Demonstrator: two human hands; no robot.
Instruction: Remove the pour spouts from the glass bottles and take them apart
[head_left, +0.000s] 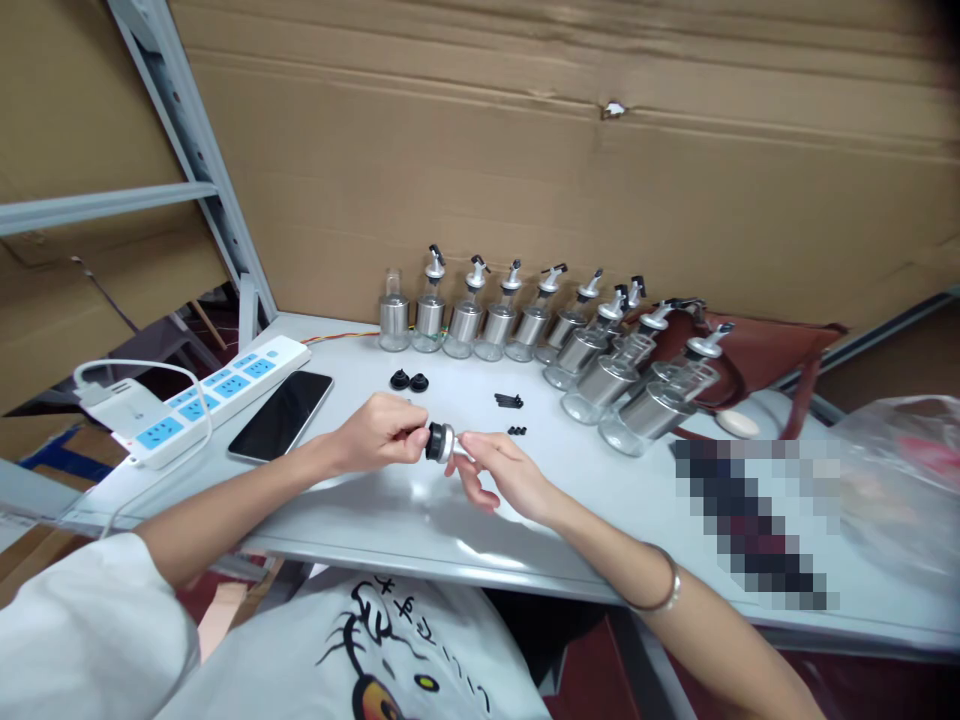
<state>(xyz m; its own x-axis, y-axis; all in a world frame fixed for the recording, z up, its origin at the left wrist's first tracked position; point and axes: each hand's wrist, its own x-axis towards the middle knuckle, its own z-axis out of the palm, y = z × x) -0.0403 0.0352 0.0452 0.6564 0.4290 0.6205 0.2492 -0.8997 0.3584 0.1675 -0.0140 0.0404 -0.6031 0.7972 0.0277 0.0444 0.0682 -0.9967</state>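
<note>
Above the white table point(360, 520) I hold a bottle pourer point(444, 443) sideways, with a black stopper and a silver collar. My left hand point(386, 432) is closed in a fist at the black end, and its fingers hide whatever part lies inside them. My right hand point(506, 470) pinches the silver spout between thumb and finger, its other fingers curled loosely. Two black stoppers point(409, 380) lie behind my left hand. Beyond my right hand are several thin black sticks point(509, 401) and several tiny black pieces point(517, 431).
Several glass bottles with steel sleeves point(499, 325) and pourers line the back; the leftmost bottle point(394, 315) has no pourer. To the left are a phone point(281, 415) and a power strip point(225, 395). A brown bag point(757, 350) and a clear plastic bag point(907, 490) are at right.
</note>
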